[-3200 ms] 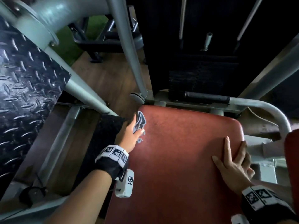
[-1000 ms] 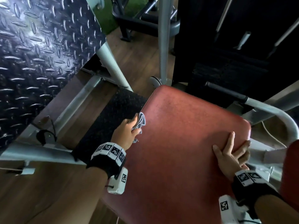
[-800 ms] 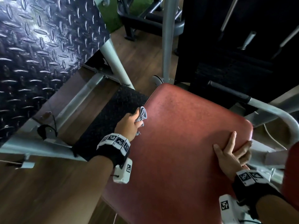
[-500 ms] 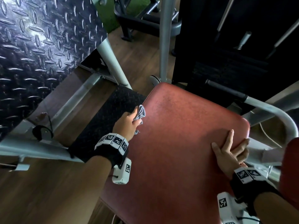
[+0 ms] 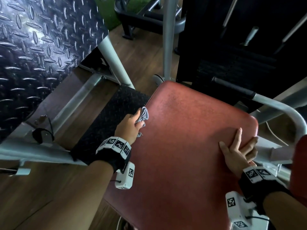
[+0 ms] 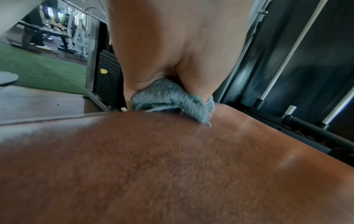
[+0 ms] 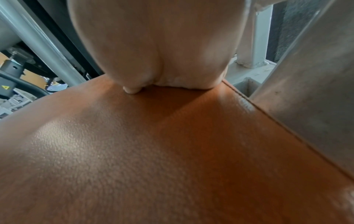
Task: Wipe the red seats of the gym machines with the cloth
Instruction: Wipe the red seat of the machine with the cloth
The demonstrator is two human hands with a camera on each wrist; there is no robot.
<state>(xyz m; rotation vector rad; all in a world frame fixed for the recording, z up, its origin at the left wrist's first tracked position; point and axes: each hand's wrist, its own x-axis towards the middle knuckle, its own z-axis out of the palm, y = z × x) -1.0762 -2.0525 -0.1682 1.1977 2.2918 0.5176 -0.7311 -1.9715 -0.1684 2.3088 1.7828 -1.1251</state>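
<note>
My left hand (image 5: 128, 126) has its fingers curled round a bunched grey cloth (image 5: 142, 115), pressing it onto the left edge of the red seat (image 5: 186, 146). From the left wrist cam you can see the cloth (image 6: 172, 100) squashed between fingers and pad, with a corner poking out toward the middle of the seat (image 6: 172, 166). My right hand (image 5: 235, 153) is flat on the right edge, fingers straight and spread, a couple reaching over the rim; the right wrist cam just shows the palm (image 7: 162, 45) down on the vinyl (image 7: 153, 151).

Going outward: a black rubber mat (image 5: 108, 120) sits just left of the seat, and beyond it the big diamond-plate footplate (image 5: 38, 52). A grey upright post (image 5: 168, 39) stands right behind the seat's far corner. A curved grey handle bar (image 5: 280, 108) with a black grip wraps around the far right side, close to my right fingers. Dark weight stack (image 5: 240, 55) behind that. Wood floor (image 5: 41, 196) underneath.
</note>
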